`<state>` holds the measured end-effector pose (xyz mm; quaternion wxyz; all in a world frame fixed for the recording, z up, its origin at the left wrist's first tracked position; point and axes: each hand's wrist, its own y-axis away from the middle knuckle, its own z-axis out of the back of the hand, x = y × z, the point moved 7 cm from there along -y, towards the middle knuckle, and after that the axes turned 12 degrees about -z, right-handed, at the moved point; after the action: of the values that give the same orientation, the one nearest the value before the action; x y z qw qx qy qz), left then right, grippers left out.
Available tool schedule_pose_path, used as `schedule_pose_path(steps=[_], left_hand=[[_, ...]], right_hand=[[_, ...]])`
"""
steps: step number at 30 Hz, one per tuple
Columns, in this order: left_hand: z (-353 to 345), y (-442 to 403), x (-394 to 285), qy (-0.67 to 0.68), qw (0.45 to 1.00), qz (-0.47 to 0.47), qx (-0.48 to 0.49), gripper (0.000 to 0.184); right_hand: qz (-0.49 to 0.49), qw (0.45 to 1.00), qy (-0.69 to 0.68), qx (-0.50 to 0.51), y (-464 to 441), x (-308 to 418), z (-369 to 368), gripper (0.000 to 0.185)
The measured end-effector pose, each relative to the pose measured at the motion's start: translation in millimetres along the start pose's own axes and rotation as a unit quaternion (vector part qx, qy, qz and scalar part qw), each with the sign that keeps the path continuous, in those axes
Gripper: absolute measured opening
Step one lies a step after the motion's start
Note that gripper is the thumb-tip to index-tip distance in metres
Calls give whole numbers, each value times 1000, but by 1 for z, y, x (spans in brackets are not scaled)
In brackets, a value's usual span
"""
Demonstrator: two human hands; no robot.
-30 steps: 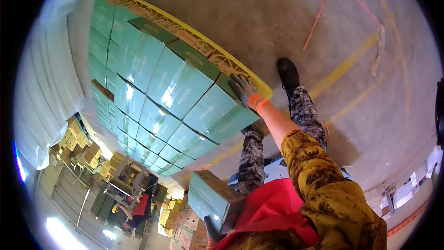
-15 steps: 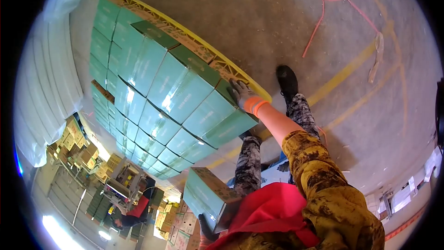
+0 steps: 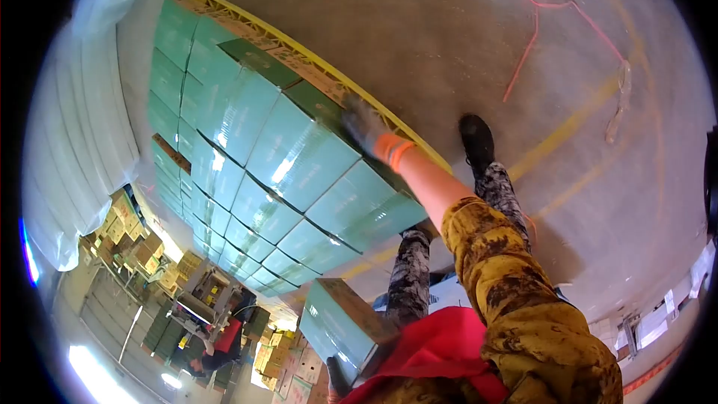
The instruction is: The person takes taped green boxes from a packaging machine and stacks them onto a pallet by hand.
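My left hand (image 3: 336, 378), in a dark glove, grips a green carton (image 3: 336, 322) with a brown cardboard side, at the lower middle against the red apron (image 3: 434, 344). Only part of that hand shows. My right arm stretches up and left, and my right hand (image 3: 362, 123), in a grey glove with an orange cuff, lies along the near edge of a large stack of green cartons (image 3: 299, 142). It is blurred; its fingers look extended, with nothing visible in them. Clear tape shines on the cartons.
A yellow pallet edge (image 3: 321, 60) runs beside the stack. Pink strapping (image 3: 527, 52) lies on the concrete floor. My dark shoe (image 3: 476, 140) stands near the pallet. White plastic sheeting (image 3: 75, 127) hangs at left. A co-worker (image 3: 223, 344) and piled cartons (image 3: 277, 352) are at lower left.
My right hand has slid left and up along the carton edge. The stack and the held carton sit slightly lower and further right in view.
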<state>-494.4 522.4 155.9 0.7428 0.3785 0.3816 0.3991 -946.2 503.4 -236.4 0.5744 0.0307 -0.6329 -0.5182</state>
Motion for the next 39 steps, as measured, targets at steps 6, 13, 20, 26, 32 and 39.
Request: schedule_pose_path(steps=[6, 13, 20, 26, 32, 39], left_hand=[[8, -10, 1, 22, 1000, 7, -3, 75], [0, -18, 1, 37, 999, 4, 3, 74], [-5, -47, 8, 72, 997, 18, -7, 73], [-8, -64, 14, 92, 995, 32, -11, 72], [-9, -77, 15, 96, 995, 33, -2, 71], [-2, -85, 17, 105, 994, 35, 0, 70]], right_hand=[[-40, 997, 21, 68, 8, 32, 14, 48], [25, 999, -14, 23, -12, 37, 19, 51], [38, 999, 13, -1, -122, 60, 2, 63], [110, 976, -121, 145, -173, -8, -66, 75], [142, 966, -207, 59, -168, 61, -12, 51], [218, 974, 35, 49, -183, 130, -43, 45]])
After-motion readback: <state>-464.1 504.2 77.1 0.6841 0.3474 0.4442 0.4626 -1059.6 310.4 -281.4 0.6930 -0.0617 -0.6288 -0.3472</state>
